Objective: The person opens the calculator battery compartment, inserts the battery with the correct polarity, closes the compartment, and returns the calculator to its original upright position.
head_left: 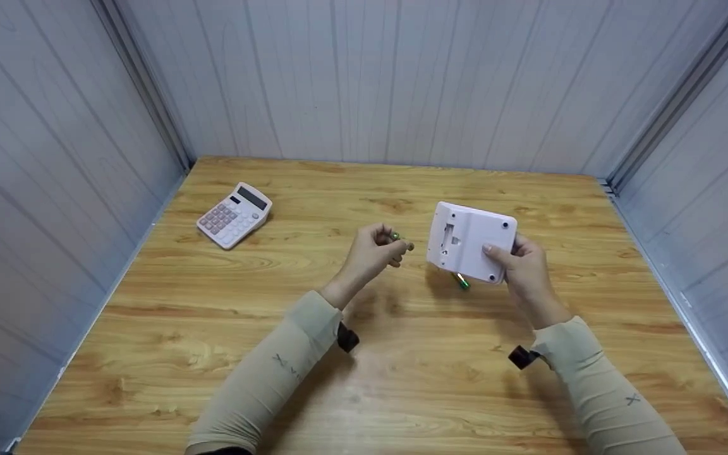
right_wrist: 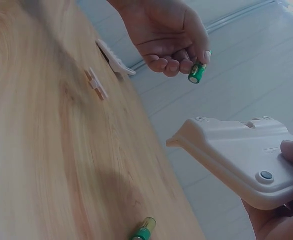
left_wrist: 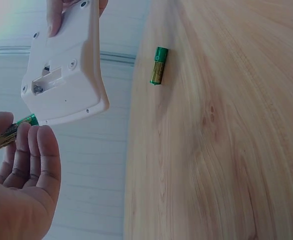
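My left hand (head_left: 371, 251) pinches a green and gold battery (left_wrist: 10, 134) between thumb and fingers, above the table. To its right, my right hand (head_left: 528, 276) grips a pale calculator (head_left: 474, 232) by its edge, thumb across the back. The calculator is raised and tilted, its underside turned towards me and the left hand. An uncovered battery slot (left_wrist: 49, 80) shows in that underside, with a metal contact inside. A gap separates the pinched battery from the calculator. On the wood below lies a second green battery (head_left: 462, 281), partly covered by the calculator in the head view.
Another pale calculator (head_left: 234, 216) lies keys up at the back left of the wooden table (head_left: 402, 392). A small light plastic piece (right_wrist: 96, 84) lies on the table in the right wrist view. Pale panels (head_left: 364, 82) wall in the back and both sides.
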`<state>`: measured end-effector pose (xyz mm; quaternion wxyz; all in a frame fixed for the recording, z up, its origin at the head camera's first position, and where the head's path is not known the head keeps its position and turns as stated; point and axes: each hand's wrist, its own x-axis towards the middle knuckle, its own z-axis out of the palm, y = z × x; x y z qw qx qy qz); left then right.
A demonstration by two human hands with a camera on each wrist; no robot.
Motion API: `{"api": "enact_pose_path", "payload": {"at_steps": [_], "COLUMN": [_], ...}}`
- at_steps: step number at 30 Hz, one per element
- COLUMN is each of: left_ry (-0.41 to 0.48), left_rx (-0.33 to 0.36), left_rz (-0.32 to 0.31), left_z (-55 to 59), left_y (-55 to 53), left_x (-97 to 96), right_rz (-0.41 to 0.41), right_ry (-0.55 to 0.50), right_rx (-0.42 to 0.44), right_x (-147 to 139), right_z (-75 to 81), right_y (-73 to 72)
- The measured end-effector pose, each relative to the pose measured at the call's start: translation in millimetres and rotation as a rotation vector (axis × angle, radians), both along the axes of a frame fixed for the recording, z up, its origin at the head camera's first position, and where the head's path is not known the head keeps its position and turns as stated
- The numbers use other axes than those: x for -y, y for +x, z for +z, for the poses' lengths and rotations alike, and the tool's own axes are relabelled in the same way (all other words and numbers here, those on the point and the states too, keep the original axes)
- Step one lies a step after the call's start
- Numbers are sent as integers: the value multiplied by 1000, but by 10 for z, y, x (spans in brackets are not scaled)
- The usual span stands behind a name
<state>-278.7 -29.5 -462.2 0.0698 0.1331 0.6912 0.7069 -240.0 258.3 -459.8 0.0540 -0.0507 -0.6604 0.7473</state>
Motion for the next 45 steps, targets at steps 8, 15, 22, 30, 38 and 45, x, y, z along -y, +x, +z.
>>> {"api": "enact_pose_path", "payload": {"at_steps": [8, 15, 22, 30, 38, 45], "left_ry": [20, 5, -9, -22, -91, -151], "left_rx": [-39, -58, -15, -2, -17, -40], "left_rz": [9, 12, 4, 25, 38, 40], "left_z": [-11, 5, 34, 68, 85, 103], "left_y": [22, 40, 67, 75, 64, 53], "left_x": [-3, -27, -63, -132, -179, -205], "right_rz": [10, 13, 7, 23, 37, 52], "right_ry": [10, 15, 13, 3, 11, 5], "right_rx": [18, 16, 10, 8, 12, -3], "right_x": [1, 5, 24, 73, 133, 196], "right_z": [3, 8, 11, 26, 34, 21], "right_y": [31, 40, 36, 44, 35, 1]}}
